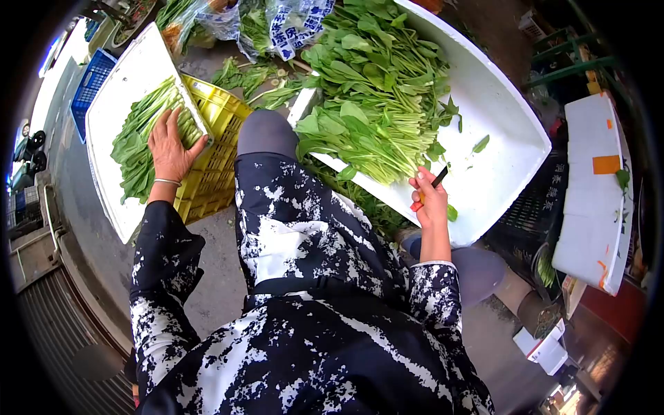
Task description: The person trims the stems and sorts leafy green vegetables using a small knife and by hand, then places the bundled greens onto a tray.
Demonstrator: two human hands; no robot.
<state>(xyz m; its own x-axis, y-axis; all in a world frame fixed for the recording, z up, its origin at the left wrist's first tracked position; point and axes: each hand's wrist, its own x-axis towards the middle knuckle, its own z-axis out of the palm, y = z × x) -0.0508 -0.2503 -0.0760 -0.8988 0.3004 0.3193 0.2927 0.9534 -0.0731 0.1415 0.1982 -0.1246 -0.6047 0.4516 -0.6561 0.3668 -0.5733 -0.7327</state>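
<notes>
Near: right hand (432, 199) closed round a slim black-and-red tool (439, 177), at the stem ends of the loose greens (366, 131). Left hand (172, 149) spread over the stacked greens (131, 146), touching; grip on stems: cannot tell. Both lots: flat soft leaves, thin smooth stems. Loose lot in smooth white box (501, 131), long axis diagonal, stems toward right hand, leaves upper left. Stacked lot on flat white board (131, 76), leaves left, stems toward slotted yellow plastic crate (218, 183). Far: crinkled, blue-printed bag (297, 24).

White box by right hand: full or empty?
Partly full: greens heap at one side of the box; its other side shows mostly bare floor.
</notes>
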